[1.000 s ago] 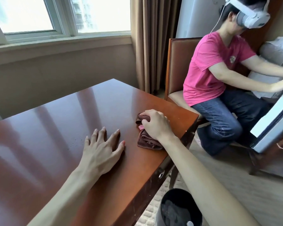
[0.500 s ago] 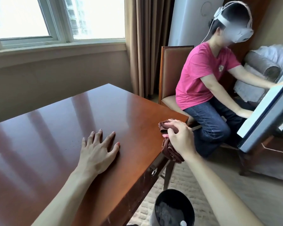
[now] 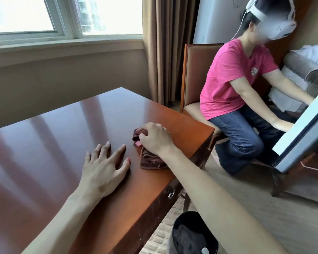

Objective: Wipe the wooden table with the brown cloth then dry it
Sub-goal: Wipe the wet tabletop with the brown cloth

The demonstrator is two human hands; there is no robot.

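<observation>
One cam only, sitting on the person's head & looking forward and down over the wooden table (image 3: 66, 129), so no 2nd view is sharing anything w/ it. It's sitting close: both arms are coming in from the bottom edge, w/ the left hand (image 3: 103, 169) and right hand (image 3: 154, 138) near the middle of the pic. It's a wide lens, also taking in the window (image 3: 62, 17) up top & a seated person (image 3: 233, 85) off to the right.

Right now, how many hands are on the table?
2. The left hand lies flat on the table; the right hand grips the cloth near the right edge.
</observation>
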